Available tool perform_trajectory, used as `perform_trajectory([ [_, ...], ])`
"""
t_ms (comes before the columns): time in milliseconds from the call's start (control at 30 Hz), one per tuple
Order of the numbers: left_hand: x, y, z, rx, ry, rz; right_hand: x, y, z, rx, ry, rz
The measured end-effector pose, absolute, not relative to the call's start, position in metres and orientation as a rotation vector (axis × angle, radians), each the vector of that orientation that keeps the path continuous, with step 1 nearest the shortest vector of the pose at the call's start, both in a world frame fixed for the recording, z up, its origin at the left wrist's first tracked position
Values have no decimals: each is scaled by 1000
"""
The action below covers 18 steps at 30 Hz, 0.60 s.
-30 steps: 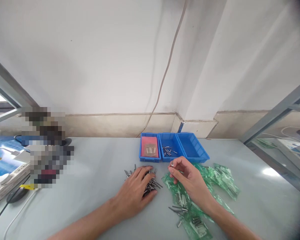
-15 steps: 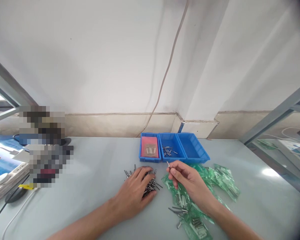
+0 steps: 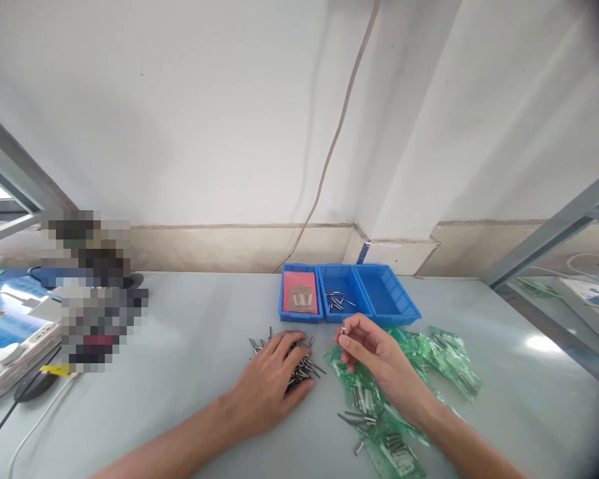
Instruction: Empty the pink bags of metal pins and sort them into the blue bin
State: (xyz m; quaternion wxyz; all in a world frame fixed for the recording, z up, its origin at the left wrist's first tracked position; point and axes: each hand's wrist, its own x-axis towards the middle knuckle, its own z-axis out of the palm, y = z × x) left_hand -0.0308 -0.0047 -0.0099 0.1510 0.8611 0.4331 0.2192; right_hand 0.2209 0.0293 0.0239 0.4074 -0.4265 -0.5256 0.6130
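My left hand (image 3: 274,369) lies with fingers spread over a pile of metal pins (image 3: 299,379), touching it and covering most of it. Between the thumb and fingertips of my right hand (image 3: 372,352) is one small metal pin (image 3: 344,327), mostly hidden by the fingers. That hand hovers just in front of the blue bins. Several pins lie in the middle blue bin (image 3: 364,313). Under and beside my right wrist are green plastic bags (image 3: 449,362) with metal pins inside. A few loose pins (image 3: 357,420) rest by the front bag.
The left blue bin (image 3: 281,303) holds a red sheet and a small clear bag of parts. The right blue bin (image 3: 389,293) adjoins the middle one. A power strip (image 3: 24,359) and cables lie at the far left. Grey metal frame bars (image 3: 554,226) flank the table.
The pin in my right hand has turned in the fingertips, and less of it shows. My left hand stays on the pile. The view has shifted very slightly.
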Motion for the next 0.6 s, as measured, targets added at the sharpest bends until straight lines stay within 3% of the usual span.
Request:
perform_trajectory([
  [600,-32,-5,-15,2479,1269,605,226,31,16,-1058,-1322,1609],
])
